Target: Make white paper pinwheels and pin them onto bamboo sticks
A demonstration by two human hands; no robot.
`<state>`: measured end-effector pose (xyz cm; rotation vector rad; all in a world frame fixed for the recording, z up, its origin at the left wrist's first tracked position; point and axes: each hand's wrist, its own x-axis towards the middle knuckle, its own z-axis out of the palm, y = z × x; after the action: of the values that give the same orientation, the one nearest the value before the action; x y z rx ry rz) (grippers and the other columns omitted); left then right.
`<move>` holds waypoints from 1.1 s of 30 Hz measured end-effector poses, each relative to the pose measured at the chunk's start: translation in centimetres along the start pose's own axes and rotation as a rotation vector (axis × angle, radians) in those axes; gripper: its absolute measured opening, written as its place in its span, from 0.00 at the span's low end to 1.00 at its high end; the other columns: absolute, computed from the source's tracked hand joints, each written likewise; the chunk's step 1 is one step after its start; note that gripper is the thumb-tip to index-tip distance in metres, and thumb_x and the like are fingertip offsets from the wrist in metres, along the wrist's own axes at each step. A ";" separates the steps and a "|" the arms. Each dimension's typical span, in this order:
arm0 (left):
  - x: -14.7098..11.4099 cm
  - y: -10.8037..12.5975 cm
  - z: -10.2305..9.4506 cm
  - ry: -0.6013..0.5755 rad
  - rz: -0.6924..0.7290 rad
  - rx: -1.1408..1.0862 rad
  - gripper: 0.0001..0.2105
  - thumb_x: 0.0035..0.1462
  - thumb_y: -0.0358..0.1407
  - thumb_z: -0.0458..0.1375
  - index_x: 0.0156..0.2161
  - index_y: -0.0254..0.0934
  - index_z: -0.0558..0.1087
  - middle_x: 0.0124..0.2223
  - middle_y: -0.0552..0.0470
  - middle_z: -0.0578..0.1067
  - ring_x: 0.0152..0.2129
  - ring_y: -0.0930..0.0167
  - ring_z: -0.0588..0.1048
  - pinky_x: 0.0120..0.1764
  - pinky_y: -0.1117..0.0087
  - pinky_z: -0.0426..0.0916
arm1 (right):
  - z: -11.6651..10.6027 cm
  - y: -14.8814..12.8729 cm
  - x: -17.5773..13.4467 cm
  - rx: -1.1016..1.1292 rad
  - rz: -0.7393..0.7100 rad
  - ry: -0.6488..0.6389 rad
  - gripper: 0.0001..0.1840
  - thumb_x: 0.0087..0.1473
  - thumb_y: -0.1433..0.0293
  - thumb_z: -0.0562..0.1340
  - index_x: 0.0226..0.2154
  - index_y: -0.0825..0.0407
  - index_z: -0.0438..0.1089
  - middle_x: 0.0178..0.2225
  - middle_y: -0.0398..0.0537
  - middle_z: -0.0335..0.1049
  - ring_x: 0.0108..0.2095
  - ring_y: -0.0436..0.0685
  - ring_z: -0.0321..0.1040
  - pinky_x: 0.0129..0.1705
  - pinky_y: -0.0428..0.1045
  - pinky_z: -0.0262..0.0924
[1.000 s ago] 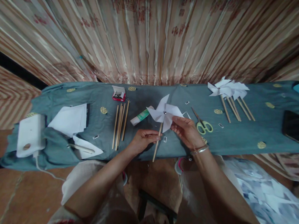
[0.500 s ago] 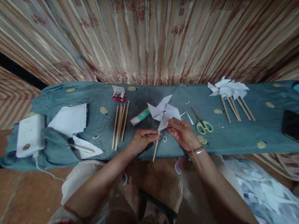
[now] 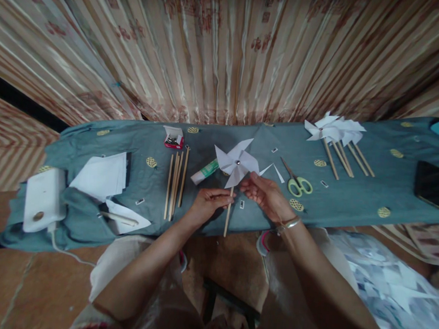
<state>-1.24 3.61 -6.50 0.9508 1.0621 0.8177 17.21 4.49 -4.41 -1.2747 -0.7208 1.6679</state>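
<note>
A white paper pinwheel (image 3: 238, 163) with a round metal pin at its centre is held upright over the table on a thin wooden stick (image 3: 228, 218). My left hand (image 3: 210, 207) is closed in a pinch on that stick just below the blades. Beside the lower right blades is my right hand (image 3: 266, 196), its fingers loosely curled and apart, with nothing seen in them. Whether a fingertip touches a blade edge I cannot tell. Partly behind the pinwheel lies a green and white tube (image 3: 204, 172).
Loose sticks (image 3: 174, 186) and a red box of pins (image 3: 174, 138) lie left. Farther left are paper sheets (image 3: 103, 173) and a white device (image 3: 44, 199). Rightward are paper scraps (image 3: 278, 173), scissors (image 3: 299, 185), several pinwheels (image 3: 338, 129) and a black phone (image 3: 433, 185).
The pinwheel's blades have turned a little and shifted slightly left. My right hand has let go of the lower blade. My left hand keeps its pinch on the stick.
</note>
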 end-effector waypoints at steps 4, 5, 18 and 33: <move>0.0 0.1 0.0 -0.009 0.001 0.006 0.17 0.38 0.42 0.72 0.35 0.34 0.83 0.27 0.50 0.79 0.24 0.73 0.71 0.32 0.72 0.66 | -0.7 -0.2 0.1 0.021 -0.153 0.170 0.25 0.37 0.45 0.71 0.22 0.50 0.76 0.23 0.43 0.75 0.21 0.47 0.65 0.22 0.43 0.58; -0.1 0.1 0.1 -0.018 0.001 0.008 0.17 0.38 0.43 0.72 0.34 0.34 0.83 0.27 0.50 0.79 0.24 0.73 0.71 0.32 0.72 0.66 | -0.9 -0.3 0.2 0.027 -0.219 0.205 0.23 0.37 0.47 0.72 0.22 0.49 0.75 0.23 0.42 0.74 0.22 0.47 0.65 0.23 0.44 0.58; 0.1 -0.3 -0.1 -0.059 -0.010 0.003 0.16 0.38 0.42 0.72 0.33 0.35 0.83 0.26 0.51 0.78 0.23 0.74 0.71 0.32 0.73 0.65 | -0.7 -0.5 0.8 0.005 -0.387 0.184 0.13 0.39 0.58 0.73 0.21 0.49 0.76 0.21 0.39 0.69 0.23 0.47 0.59 0.26 0.45 0.54; 0.1 -0.2 0.0 -0.028 -0.010 -0.007 0.16 0.38 0.41 0.72 0.34 0.34 0.83 0.26 0.50 0.79 0.24 0.74 0.70 0.32 0.72 0.64 | -0.4 0.2 0.0 -0.083 -0.368 0.150 0.16 0.39 0.55 0.74 0.20 0.48 0.74 0.19 0.38 0.65 0.23 0.48 0.57 0.27 0.46 0.53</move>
<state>-1.17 3.60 -6.67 0.9480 1.0385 0.7978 17.53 4.41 -4.71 -1.2240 -0.8808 1.2436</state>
